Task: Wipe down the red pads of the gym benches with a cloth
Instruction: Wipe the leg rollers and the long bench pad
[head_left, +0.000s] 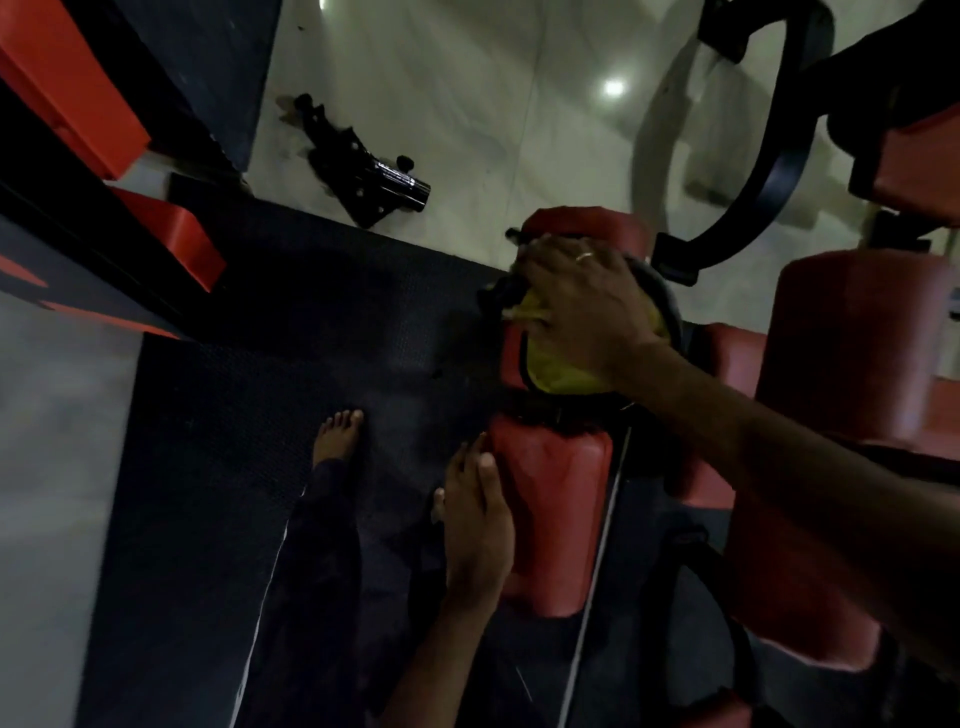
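A: Biggest thing being seen?
B: A black rubber mat (249, 374) is being shown across most of the lower view. A pale shiny floor (493, 104) is being shown beyond it at the top.

A: And the equipment?
B: A big red roller pad (857, 343) is being seen at rt, w/ a curved black frame (779, 171) being seen above it. Orange-red blocks (67, 88) are being seen at far lt, blurred.

A: The task pads?
B: The lower red pad (556, 519) is being held at centre. The left hand (478, 519) is being wrapped over its lt edge, thumb on the face, fingers down the side. Just above, an upper red pad (587, 223) is being partly covered by the right hand (582, 301).

A: The cloth?
B: The yellow cloth (550, 369) is being bunched under the right hand, w/ the fingers being curled over it. It's being pressed against the padding btwn the two red pads.

A: Smaller bits?
B: A black metal part (369, 182) is being seen lying on the pale floor, well apart from the pads. A bare foot (337, 436) is being planted on the mat, near the left hand. A ring (585, 255) is being worn on a right-hand finger.
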